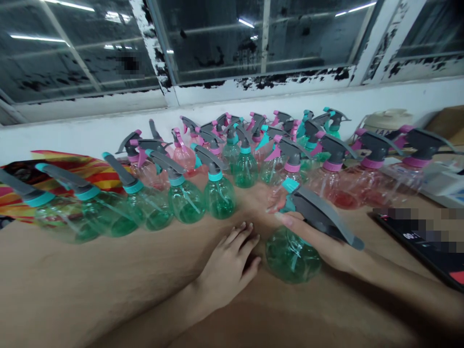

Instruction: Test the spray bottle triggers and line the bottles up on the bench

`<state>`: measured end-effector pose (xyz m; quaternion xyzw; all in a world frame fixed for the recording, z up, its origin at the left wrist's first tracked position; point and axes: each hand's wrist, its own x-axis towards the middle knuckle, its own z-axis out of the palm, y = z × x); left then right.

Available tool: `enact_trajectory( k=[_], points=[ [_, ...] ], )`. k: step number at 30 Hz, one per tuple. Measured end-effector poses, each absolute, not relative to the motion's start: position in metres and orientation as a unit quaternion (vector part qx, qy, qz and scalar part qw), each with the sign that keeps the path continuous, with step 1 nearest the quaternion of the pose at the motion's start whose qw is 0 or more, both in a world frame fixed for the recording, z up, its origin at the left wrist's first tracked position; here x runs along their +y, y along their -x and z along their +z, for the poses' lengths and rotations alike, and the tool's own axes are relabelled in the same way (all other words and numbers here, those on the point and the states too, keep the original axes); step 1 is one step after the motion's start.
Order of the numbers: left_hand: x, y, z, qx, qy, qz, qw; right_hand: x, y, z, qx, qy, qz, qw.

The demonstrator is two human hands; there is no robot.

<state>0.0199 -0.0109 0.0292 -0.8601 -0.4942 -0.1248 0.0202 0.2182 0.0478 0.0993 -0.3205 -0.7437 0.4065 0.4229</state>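
My right hand [322, 241] is wrapped round the neck of a green spray bottle [293, 263], just under its grey and turquoise trigger head [317, 212]. The bottle's round clear body hangs below the hand, close to the tabletop; whether it touches cannot be made out. My left hand [228, 266] lies palm down on the wooden table [108, 285], fingers stretched toward the bottles and holding nothing. It is left of the held bottle, apart from it. Beyond the left hand stands another green spray bottle [219, 199], at the end of a row of similar ones.
Several spray bottles with pink collars, such as a pink one [344, 186], crowd the back and right. A phone [416, 241] lies at the right, near a pale box [445, 179]. A colourful cloth [72, 164] sits at the left. Behind rises a white wall [108, 130] below windows.
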Motion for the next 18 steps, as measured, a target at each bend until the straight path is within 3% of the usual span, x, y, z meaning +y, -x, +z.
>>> enact_trajectory(
  k=[18],
  points=[
    [-0.011, -0.020, 0.028, -0.490, 0.860, -0.137, 0.030, 0.047, -0.217, 0.099, -0.749, 0.309, 0.402, 0.426]
  ],
)
